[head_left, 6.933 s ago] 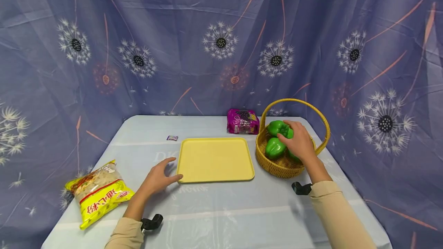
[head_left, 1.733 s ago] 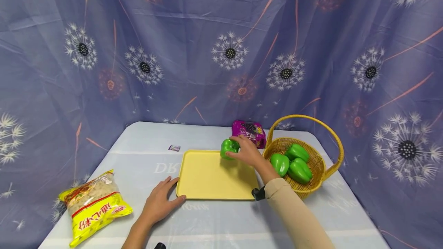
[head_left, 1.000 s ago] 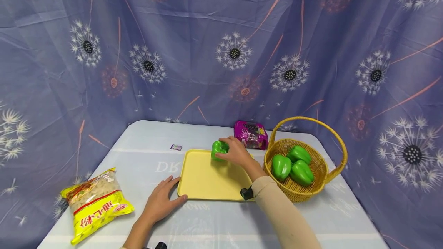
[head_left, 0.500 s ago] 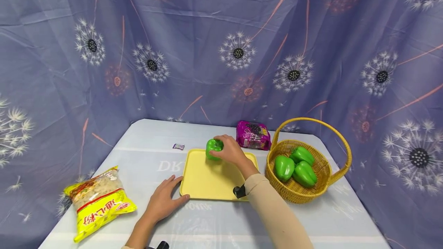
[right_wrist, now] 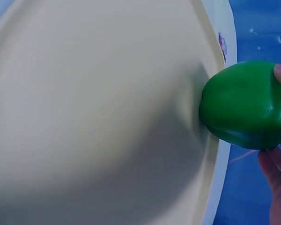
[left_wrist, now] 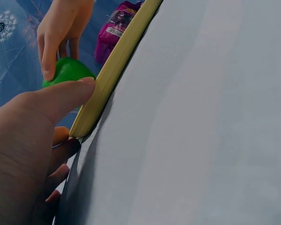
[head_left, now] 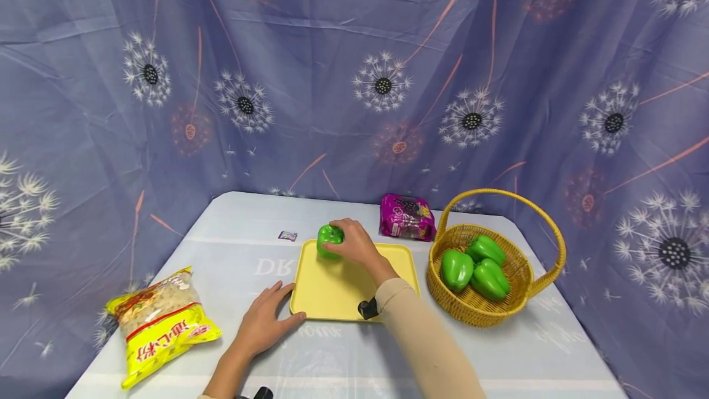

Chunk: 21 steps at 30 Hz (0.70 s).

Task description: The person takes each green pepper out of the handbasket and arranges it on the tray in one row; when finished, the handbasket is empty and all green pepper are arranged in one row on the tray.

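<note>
A green bell pepper point(head_left: 329, 241) is held in my right hand point(head_left: 354, 244), thumb on one side and fingers on the other. It is over the far left part of a yellow tray point(head_left: 332, 291); in the right wrist view the pepper point(right_wrist: 243, 105) overlaps the tray's rim point(right_wrist: 210, 168) and a shadow falls on the tray. My left hand point(head_left: 264, 322) lies at the tray's near left corner, thumb along the front edge and fingers by the left side. In the left wrist view its thumb point(left_wrist: 68, 96) overlaps the tray's rim point(left_wrist: 119, 61).
Right of the tray stands a wicker basket point(head_left: 523, 270) with a tall handle and 3 green bell peppers point(head_left: 490, 279) inside. A purple package point(head_left: 407, 217) sits behind. A small purple wrapped sweet point(head_left: 287, 236) lies back left, a yellow pasta bag point(head_left: 166, 328) front left.
My right hand took a bell pepper out of the basket and has carried it left across the tray to its far left part. My left hand came up to the tray's corner and stays there.
</note>
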Each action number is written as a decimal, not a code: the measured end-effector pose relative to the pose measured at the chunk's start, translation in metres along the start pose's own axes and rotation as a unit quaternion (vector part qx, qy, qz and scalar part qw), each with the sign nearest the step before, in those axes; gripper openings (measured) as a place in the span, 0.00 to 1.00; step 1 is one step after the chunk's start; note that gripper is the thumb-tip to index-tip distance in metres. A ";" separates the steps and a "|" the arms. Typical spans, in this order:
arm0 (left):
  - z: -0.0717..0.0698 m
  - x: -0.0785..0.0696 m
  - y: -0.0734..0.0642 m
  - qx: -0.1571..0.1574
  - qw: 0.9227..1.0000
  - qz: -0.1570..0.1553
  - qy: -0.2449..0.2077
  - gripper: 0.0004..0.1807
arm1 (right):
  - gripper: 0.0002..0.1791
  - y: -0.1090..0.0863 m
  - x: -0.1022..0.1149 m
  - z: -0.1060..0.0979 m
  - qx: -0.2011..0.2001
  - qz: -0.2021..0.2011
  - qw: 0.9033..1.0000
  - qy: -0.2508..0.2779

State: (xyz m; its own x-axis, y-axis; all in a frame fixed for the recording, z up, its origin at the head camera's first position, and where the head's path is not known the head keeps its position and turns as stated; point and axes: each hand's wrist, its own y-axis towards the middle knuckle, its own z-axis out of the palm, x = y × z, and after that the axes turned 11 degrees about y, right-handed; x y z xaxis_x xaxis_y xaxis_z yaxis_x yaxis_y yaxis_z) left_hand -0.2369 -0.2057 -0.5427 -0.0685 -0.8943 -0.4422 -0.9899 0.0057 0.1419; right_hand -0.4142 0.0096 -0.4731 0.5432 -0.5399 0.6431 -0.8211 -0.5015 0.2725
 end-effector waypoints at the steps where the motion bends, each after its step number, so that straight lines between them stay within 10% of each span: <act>1: 0.000 0.000 0.000 0.002 1.000 -0.002 0.001 0.42 | 0.34 0.001 0.002 0.003 -0.001 0.000 1.000 0.001; 21: 0.002 0.002 0.000 0.002 1.000 -0.004 0.005 0.43 | 0.31 0.015 0.020 0.023 0.005 0.018 1.000 -0.010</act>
State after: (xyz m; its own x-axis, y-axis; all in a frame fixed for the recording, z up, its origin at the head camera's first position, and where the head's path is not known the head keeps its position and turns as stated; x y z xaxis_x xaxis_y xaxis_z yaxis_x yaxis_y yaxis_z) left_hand -0.2370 -0.2068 -0.5452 -0.0602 -0.8991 -0.4335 -0.9909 0.0015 0.1344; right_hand -0.4116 -0.0243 -0.4725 0.5172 -0.5711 0.6374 -0.8382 -0.4884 0.2425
